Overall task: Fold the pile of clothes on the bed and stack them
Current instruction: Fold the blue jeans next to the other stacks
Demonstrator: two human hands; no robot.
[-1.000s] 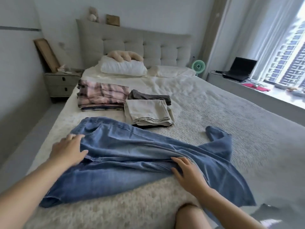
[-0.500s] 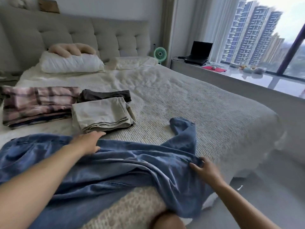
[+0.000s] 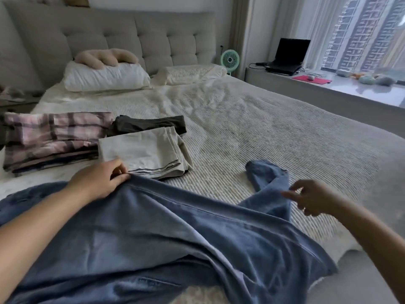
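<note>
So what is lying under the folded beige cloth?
A dark folded garment shows behind and under the beige cloth, with a dark strip at its lower right edge. How much else lies beneath is covered.

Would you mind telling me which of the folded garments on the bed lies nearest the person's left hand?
The beige folded garment, directly beyond the left hand. The pink plaid one lies farther left, and the dark one sits behind the beige.

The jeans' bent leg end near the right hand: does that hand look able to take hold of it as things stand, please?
Probably yes. The right hand hovers open just beside the bent leg end of the jeans, with nothing lying between them on the bed.
</note>
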